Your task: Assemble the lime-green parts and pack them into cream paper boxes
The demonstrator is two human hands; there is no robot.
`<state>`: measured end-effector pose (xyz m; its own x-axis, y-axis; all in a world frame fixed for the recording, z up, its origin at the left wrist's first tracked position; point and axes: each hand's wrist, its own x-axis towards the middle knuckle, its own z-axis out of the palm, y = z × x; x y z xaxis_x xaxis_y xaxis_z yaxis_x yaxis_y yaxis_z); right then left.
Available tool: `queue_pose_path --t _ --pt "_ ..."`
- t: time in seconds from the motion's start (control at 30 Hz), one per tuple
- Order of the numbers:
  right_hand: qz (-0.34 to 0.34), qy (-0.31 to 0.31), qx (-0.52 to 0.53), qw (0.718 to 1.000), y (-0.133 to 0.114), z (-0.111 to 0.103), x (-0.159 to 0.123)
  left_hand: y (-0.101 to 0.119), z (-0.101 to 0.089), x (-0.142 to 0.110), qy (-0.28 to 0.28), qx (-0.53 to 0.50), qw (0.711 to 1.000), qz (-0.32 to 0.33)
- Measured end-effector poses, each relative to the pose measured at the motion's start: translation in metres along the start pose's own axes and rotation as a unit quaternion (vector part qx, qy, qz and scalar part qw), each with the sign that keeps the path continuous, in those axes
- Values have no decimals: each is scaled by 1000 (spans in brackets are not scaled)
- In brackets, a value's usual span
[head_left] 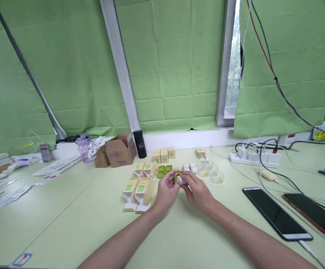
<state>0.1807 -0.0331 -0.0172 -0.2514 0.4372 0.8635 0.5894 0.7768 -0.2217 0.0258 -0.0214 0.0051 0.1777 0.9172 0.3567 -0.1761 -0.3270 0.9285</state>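
Green-and-white piece [180, 181], well in from the back edge of the table [81, 224], is pinched by curled left hand [166, 191] and right hand [198, 189] together — green cups [161, 172] and white pieces [190, 168] beyond lie unpaired. Leftward, open cartons [144, 189] gape; three upright cartons [164, 155] nearer that edge look closed.

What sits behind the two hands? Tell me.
Green containers show behind the left hand, white pieces behind the right hand. Both hands hide whatever lies directly behind them.
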Motion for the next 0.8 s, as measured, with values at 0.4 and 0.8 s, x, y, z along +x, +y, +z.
queue_pose_path --t 0.4,0.8 --pt "2 15 -14 1000 1 1 -2 -4 -6 -2 -33 20 999 25" --pt "17 11 -32 999 4 6 -9 -9 -5 -2 -54 3 998 -14"
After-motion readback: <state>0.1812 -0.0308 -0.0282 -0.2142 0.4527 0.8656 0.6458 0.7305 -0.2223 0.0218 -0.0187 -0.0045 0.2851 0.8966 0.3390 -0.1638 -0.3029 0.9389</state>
